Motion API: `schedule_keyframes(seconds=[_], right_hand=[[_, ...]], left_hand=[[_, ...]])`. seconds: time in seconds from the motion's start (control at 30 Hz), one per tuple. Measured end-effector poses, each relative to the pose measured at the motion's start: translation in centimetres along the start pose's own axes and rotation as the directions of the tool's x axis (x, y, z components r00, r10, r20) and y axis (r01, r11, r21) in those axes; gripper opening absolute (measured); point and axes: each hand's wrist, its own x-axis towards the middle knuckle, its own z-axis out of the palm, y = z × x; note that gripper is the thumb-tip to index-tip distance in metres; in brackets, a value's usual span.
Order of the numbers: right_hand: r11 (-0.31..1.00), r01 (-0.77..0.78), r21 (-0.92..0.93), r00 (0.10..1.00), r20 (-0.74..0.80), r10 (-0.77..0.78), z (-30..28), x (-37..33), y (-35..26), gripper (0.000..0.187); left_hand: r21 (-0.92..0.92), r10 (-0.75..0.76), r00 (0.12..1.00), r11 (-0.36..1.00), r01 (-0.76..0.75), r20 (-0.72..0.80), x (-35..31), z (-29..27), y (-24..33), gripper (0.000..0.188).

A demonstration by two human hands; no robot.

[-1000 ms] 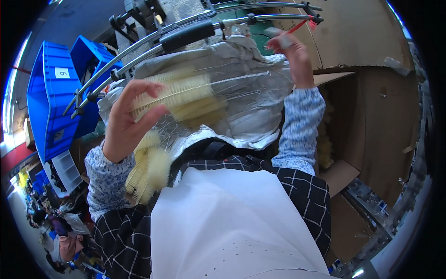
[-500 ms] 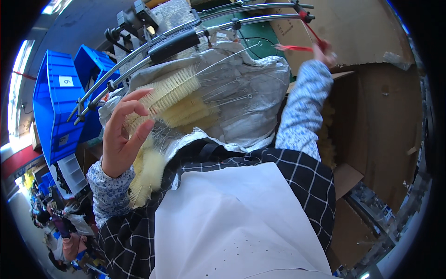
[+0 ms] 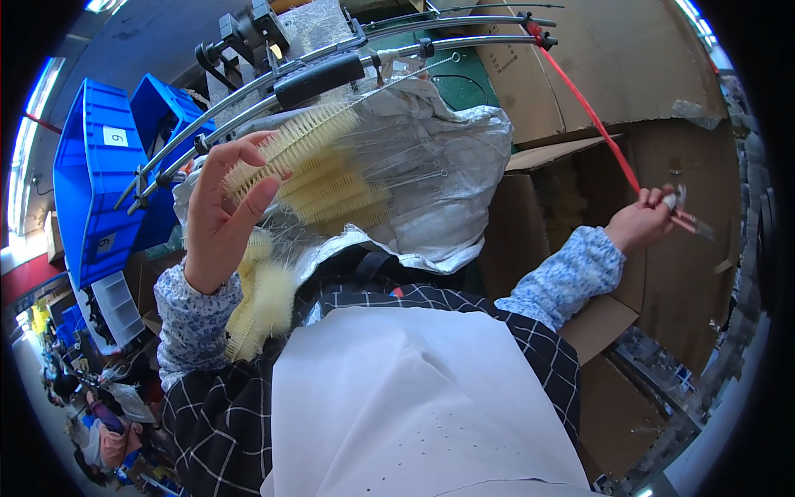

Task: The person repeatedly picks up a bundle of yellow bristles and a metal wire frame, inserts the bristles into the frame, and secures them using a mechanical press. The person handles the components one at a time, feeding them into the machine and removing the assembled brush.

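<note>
Brush (image 3: 315, 141) lies slantwise in front of the person, and we find the left hand (image 3: 217, 211) grasping it at the lower-left end of its bristles, thumb on the near side and fingers curled over the far side. How firm that hold is, we cannot tell. We record the long axis as running up and to the right from this hand; the bare wire stem ends in a small loop close by the rails (image 3: 489, 41), though we cannot confirm contact.

We note the right hand (image 3: 639, 224) clenched on the lower end of a red strap (image 3: 586, 108). It stands well apart from the brush, far out to the right, beyond the near flap of the carton (image 3: 603, 323). The strap runs nearly straight from the right end of the rails down to this fist. A pale item beyond the fingers is too blurred to identify.

We judge the left hand the nearer to the other brushes (image 3: 344, 199), which lie on the grey cloth (image 3: 451, 219) just to its right.
</note>
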Motion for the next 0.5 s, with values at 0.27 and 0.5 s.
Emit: schedule_keyframes(seconds=[0.27,0.5], right_hand=[[0.978,0.207,-0.004,0.348,0.935,-0.07,7.4,-11.8,-1.6,0.026],[0.968,0.204,-0.146,0.152,0.981,0.116,10.0,-13.8,-2.0,0.036]], left_hand=[[0.085,0.034,0.999,0.996,-0.031,-0.03,0.4,-0.1,0.7,0.021],[0.297,0.168,0.986,0.942,-0.158,-0.007,0.6,-0.1,0.9,0.02]])
